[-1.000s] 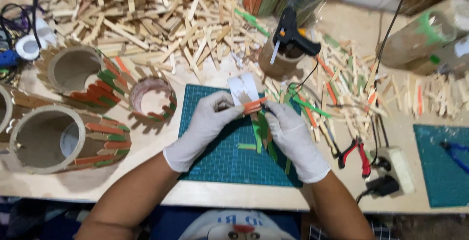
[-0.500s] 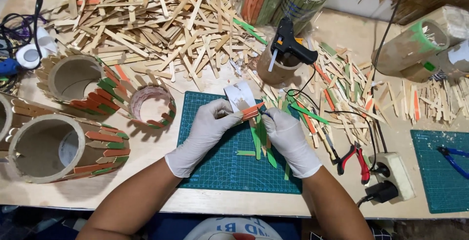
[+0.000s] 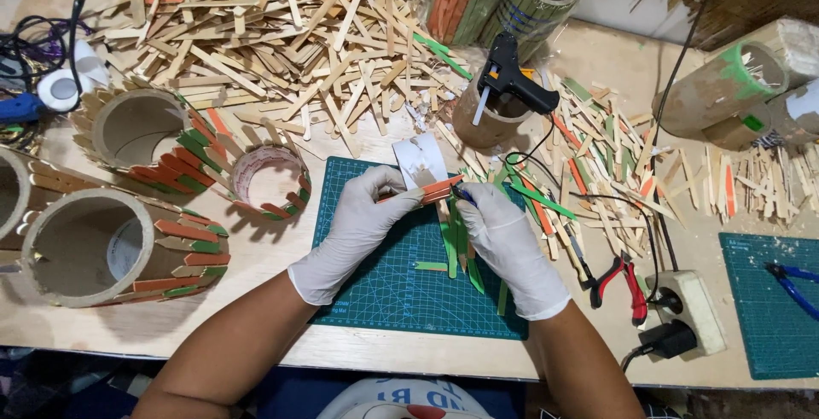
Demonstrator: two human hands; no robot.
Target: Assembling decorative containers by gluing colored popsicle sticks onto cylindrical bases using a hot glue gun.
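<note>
Both hands wear white gloves and meet over a green cutting mat (image 3: 384, 291). My left hand (image 3: 363, 218) pinches an orange craft stick (image 3: 439, 189) by its left end. Fingers of my right hand (image 3: 503, 231) grip a small dark blade tool (image 3: 461, 194) at the stick's right end. Several green sticks (image 3: 452, 244) lie on the mat under my right hand. A folded piece of white paper (image 3: 420, 161) lies just beyond the hands.
A big heap of plain wooden sticks (image 3: 256, 35) covers the far table. A black glue gun (image 3: 512, 78) rests in a cardboard tube. Stick-clad tubes (image 3: 136, 129) stand at left. Red pliers (image 3: 627, 278), a power socket (image 3: 691, 304) and a second mat (image 3: 768, 308) lie at right.
The hands stay together on the orange stick over the mat; only the view has shifted slightly.
</note>
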